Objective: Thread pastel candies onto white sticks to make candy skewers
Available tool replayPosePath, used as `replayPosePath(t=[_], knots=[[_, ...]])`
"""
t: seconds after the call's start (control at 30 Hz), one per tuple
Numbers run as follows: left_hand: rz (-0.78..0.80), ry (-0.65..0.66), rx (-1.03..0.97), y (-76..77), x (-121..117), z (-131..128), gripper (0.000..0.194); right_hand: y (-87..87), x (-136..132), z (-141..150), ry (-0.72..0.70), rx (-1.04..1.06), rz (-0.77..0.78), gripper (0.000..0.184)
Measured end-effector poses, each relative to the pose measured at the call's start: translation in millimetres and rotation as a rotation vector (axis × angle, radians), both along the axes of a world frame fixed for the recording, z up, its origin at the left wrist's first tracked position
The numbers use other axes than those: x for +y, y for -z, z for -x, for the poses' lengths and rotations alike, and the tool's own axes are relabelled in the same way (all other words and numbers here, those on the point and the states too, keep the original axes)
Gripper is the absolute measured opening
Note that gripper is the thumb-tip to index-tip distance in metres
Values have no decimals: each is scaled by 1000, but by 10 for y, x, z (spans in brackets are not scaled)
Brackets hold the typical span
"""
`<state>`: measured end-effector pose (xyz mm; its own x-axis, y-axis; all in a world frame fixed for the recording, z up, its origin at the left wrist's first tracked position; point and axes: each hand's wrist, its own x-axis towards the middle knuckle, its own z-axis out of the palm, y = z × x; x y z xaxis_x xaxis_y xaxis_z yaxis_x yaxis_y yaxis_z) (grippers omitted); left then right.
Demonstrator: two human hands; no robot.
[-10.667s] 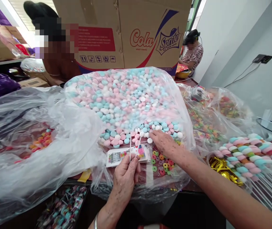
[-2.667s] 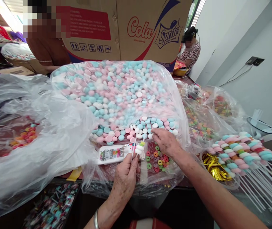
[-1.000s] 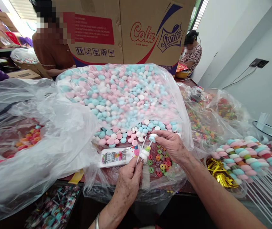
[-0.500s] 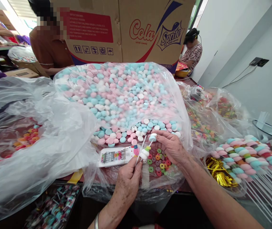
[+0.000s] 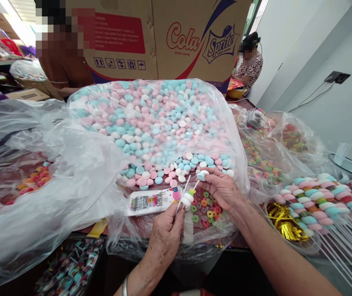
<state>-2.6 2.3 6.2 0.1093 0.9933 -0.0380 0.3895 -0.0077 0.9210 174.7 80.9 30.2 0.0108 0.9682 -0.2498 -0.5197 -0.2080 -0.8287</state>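
Basically, the L hand (image 5: 167, 230) is closed round the lower ends of two white sticks, pinched btwn thumb & fingers over the worktop (image 5: 139, 225); its other fingers are mostly out of sight underneath. One, the bare stick (image 5: 186, 186), leans beside the loaded stick, which carries white marshmallows (image 5: 187, 200) w/ a green ring (image 5: 192, 191) above. The R hand (image 5: 223, 189) grips a blue-&-white marshmallow (image 5: 202, 176) at that stick's tip; can't tell how far it's pierced, as fingers cover part of it. Just behind, loose pink, blue & white sweets (image 5: 151, 177) spill from a big clear bag (image 5: 160, 119), whose film blurs the rest. Nr the L hand, a stack of printed packets (image 5: 151, 201) has its R end partly hidden by the sticks, small print illegible; gummy rings (image 5: 205, 211) lie nr the R hand under/on plastic, unclear which. Finished-looking candy sticks (image 5: 320, 197) sit far R by gold ties (image 5: 287, 224), some stick ends cut off by the frame. Bottom L, a dark container's wrapped sweets (image 5: 74, 263) are too jumbled to make out. Behind, a Cola/Sprite carton (image 5: 188, 45) runs out of view up top & partly hides one co-worker (image 5: 66, 68).
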Motion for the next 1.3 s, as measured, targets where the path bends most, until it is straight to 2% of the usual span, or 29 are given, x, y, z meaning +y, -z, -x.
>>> replayPosePath(t=[0.2,0.33,0.57,0.67,0.77,0.97,1.13,1.3], knots=[[22,-8,-5,-25,-6,-5,27,-8,-45,38,-44,-8,-36,30],[23,-17,0,-41,2,-13,28,35,-62,60,-37,-89,-76,30],[-19,-28,28,-28,-11,-9,30,130,-120,15,-43,-558,-291,23],[-19,-33,15,-10,-11,-5,30,112,-158,0,-58,-674,-364,27],[-9,-12,-5,2,-8,1,30,75,-153,-10,-14,-683,-371,29],[-60,13,64,6,-4,9,30,46,-72,-33,77,-551,-230,29],[-51,6,47,-2,-4,-4,30,85,-120,-48,-5,-710,-361,27],[-51,-5,38,-31,4,-20,29,68,-191,-59,1,-812,-489,28]])
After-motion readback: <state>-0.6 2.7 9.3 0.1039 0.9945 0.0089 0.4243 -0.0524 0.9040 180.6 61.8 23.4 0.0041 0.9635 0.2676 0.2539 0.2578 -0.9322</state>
